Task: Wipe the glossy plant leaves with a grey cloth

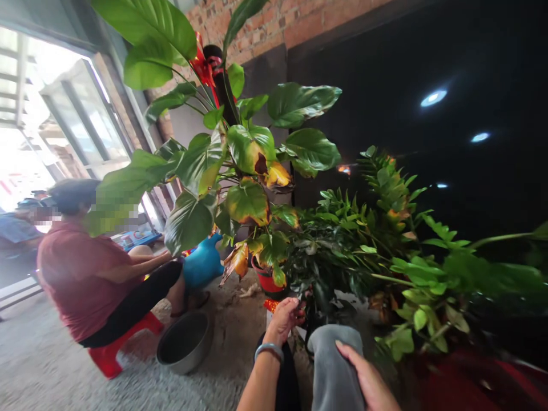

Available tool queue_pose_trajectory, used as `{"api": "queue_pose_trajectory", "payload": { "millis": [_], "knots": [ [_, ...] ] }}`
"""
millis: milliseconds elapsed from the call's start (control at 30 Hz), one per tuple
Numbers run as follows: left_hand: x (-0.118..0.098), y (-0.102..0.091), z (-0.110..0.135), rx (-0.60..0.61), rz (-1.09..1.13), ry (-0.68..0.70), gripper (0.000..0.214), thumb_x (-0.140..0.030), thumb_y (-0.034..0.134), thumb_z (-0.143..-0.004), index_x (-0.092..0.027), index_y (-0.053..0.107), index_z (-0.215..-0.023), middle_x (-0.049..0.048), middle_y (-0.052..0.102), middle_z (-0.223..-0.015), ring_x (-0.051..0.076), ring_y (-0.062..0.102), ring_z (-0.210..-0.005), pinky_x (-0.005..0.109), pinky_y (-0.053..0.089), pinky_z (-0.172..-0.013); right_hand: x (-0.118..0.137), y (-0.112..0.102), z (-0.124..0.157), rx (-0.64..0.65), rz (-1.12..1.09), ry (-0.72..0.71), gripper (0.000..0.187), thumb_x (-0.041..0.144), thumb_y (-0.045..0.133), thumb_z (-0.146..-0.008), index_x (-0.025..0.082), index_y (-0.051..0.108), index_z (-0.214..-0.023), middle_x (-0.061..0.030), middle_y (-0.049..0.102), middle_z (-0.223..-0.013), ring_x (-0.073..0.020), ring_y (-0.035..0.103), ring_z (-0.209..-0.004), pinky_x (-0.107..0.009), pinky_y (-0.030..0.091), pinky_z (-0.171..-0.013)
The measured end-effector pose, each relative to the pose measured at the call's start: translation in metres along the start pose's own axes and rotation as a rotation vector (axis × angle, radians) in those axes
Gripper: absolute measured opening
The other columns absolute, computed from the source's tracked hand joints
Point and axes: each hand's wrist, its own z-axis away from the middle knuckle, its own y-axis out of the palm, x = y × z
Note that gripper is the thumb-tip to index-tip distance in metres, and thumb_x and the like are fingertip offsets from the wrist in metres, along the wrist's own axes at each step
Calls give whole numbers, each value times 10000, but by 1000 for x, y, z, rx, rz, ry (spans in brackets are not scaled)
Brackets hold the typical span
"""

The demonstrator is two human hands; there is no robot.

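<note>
At the lower middle, my left hand (284,321), with a bangle (269,351) on its wrist, has its fingers pinched together at the edge of a dark-leaved plant (322,294). A dark leaf appears to be between the fingertips, partly hidden by them. My right hand (363,371) is closed against a grey cloth (334,357). One digit lies along the cloth and the other fingers are hidden. The cloth bulges up with a rounded top; what lies under it does not show. My dark trouser leg (287,377) is below the left hand.
A tall potted plant (248,200) with yellowing leaves rises ahead from a red pot (270,281). Leafy plants (411,274) spread right before a dark glossy wall (398,85). On the left, a person (92,268) sits on a red stool (107,357) beside a grey basin (184,345).
</note>
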Motion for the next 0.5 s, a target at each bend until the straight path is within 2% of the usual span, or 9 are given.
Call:
{"api": "queue_pose_trajectory", "payload": {
  "millis": [67, 167, 200, 267, 300, 367, 467, 500],
  "knots": [
    [0, 2, 0, -1, 0, -5, 499, -412, 911, -397, -187, 540, -644, -8, 639, -667, 142, 555, -615, 291, 411, -632, 12, 2, 7, -89, -31, -28, 439, 445, 842, -431, 179, 730, -762, -87, 767, -702, -361, 731, -887, -411, 601, -724],
    [-1, 6, 2, -6, -2, -4, 453, -397, 898, -449, -186, 543, -637, -19, 623, -650, 140, 553, -625, 281, 413, -630, 57, 22, 4, -193, -171, -242, 465, 416, 833, -442, 187, 728, -833, -48, 784, -766, -324, 730, -891, -372, 597, -721],
    [-1, 8, 3, -10, -2, -3, 429, -386, 887, -482, -187, 539, -633, -20, 618, -648, 138, 553, -627, 277, 413, -629, 71, 29, 0, -197, -221, -254, 429, 392, 822, -452, 200, 720, -822, -32, 784, -757, -311, 731, -891, -359, 596, -722],
    [-2, 10, 6, -27, -1, 1, 391, -359, 865, -539, -192, 522, -625, -23, 604, -639, 136, 556, -617, 273, 416, -621, 87, 39, -9, -163, -277, -160, 311, 346, 787, -478, 214, 699, -746, -33, 766, -681, -307, 738, -873, -359, 599, -715],
    [-2, 11, 8, -38, 0, 3, 379, -345, 856, -555, -194, 516, -626, -26, 596, -633, 135, 559, -607, 272, 419, -616, 87, 41, -13, -139, -283, -84, 253, 330, 769, -488, 214, 685, -696, -51, 748, -628, -322, 741, -857, -377, 603, -706],
    [-4, 11, 10, -66, 5, 9, 347, -311, 850, -572, -191, 541, -675, -25, 601, -642, 135, 573, -588, 271, 430, -608, 70, 38, -16, -98, -246, 64, 195, 328, 753, -487, 214, 659, -613, -98, 714, -559, -367, 743, -836, -428, 608, -696],
    [-7, 6, 14, -125, 15, 14, 384, -257, 843, -597, -175, 591, -875, -12, 635, -690, 140, 600, -555, 271, 445, -593, 23, 16, -14, -55, -135, 205, 242, 410, 771, -466, 227, 652, -571, -131, 726, -593, -400, 734, -879, -469, 603, -729],
    [-7, 4, 16, -151, 22, 18, 424, -241, 834, -618, -169, 590, -957, -3, 649, -713, 142, 611, -550, 269, 450, -589, 8, 7, -13, -29, -93, 190, 263, 426, 788, -460, 226, 661, -576, -133, 743, -635, -394, 729, -917, -459, 598, -757]
  ]
}}
